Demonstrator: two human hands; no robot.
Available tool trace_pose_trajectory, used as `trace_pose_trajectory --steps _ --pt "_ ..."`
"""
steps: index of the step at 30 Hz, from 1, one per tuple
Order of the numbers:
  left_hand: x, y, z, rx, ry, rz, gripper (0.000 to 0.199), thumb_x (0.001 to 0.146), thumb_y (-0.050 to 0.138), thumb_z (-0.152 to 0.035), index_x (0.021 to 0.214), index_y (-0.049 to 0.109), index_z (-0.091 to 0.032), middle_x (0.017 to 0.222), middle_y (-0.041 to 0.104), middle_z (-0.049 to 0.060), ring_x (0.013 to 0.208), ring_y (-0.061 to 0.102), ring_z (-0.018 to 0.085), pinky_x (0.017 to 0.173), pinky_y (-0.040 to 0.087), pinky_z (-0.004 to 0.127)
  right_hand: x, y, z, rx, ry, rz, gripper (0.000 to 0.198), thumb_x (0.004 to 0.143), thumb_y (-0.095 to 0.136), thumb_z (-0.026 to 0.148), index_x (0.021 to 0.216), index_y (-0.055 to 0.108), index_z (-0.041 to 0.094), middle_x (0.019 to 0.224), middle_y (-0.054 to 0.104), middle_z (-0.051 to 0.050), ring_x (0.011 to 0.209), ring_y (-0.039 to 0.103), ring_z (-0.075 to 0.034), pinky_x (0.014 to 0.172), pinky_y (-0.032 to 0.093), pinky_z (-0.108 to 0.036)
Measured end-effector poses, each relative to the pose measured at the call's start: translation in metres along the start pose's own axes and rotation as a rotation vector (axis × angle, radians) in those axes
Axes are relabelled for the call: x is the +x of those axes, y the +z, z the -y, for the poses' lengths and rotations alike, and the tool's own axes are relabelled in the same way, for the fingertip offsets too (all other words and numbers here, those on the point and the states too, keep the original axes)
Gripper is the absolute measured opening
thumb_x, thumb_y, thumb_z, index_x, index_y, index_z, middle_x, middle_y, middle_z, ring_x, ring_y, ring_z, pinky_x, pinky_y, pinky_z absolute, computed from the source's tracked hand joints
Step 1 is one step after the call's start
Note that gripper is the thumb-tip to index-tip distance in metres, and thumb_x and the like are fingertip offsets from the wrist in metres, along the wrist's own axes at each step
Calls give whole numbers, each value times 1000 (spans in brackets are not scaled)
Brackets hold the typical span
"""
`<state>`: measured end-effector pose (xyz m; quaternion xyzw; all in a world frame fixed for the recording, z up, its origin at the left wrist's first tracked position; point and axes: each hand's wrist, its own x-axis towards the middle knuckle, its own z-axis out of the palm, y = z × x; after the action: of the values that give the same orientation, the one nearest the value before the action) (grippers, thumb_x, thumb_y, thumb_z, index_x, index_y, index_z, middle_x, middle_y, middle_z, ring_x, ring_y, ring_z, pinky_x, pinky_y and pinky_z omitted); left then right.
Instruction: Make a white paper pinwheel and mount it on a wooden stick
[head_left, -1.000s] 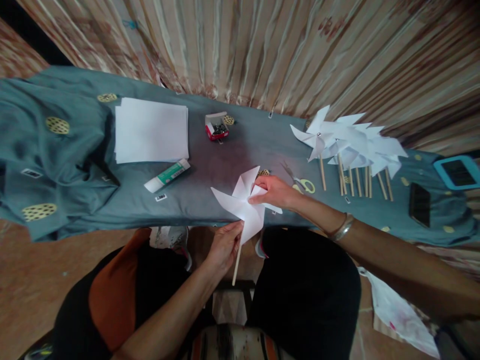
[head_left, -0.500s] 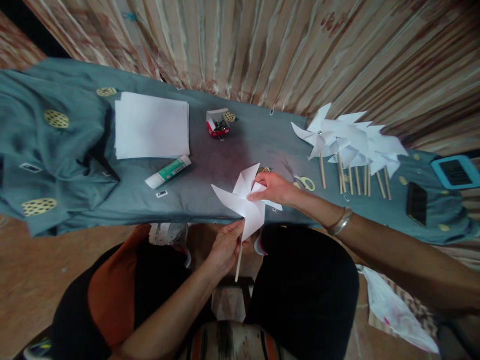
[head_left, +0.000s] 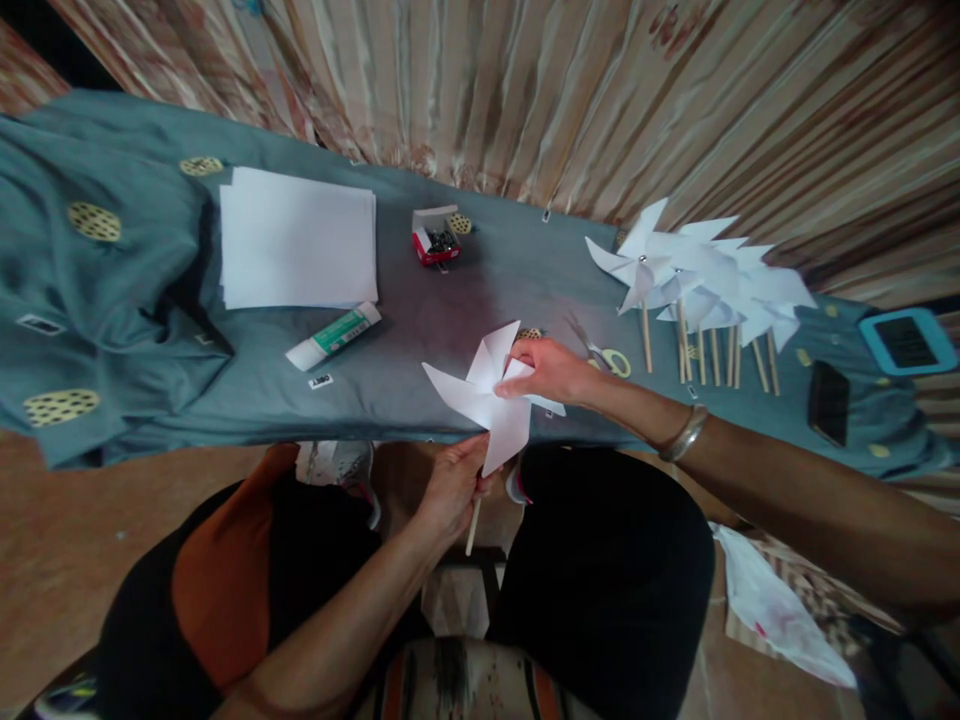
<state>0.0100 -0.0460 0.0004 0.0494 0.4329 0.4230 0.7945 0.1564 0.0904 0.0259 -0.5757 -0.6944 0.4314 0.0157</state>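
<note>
A white paper pinwheel [head_left: 506, 425] on a thin wooden stick [head_left: 473, 528] is held over the near edge of the cloth-covered table. My left hand [head_left: 454, 488] is closed round the stick, just under the paper blades. Fingers of my right hand [head_left: 551, 372] pinch the pinwheel's paper near its centre from the right. The right fingertips partly cover the centre, so whether a pin sits there is hidden. Beyond my right hand lie scissors [head_left: 616, 362] with pale yellow-green handles.
On the grey-green cloth [head_left: 420, 390] are a stack of white paper [head_left: 300, 240], a glue stick [head_left: 334, 337] and an open red box [head_left: 436, 252] of small metal pins. Finished pinwheels [head_left: 705, 265] overlap at the right, near a dark phone [head_left: 828, 402] and a blue-framed device [head_left: 909, 341].
Both hands keep their hold on the pinwheel and have hardly moved. The view has shifted slightly, so the table's things appear a little higher.
</note>
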Motion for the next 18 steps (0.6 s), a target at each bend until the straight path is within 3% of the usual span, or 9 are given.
trace_pose_trajectory --steps 18 --pt "4 1 0 82 50 24 37 60 75 -46 59 60 -12 45 47 -5 35 30 2 39 15 20 -1 -2 9 -95 51 45 26 64 76 36 77 62 18 74 64 -1 73 60 -20 62 42 -30"
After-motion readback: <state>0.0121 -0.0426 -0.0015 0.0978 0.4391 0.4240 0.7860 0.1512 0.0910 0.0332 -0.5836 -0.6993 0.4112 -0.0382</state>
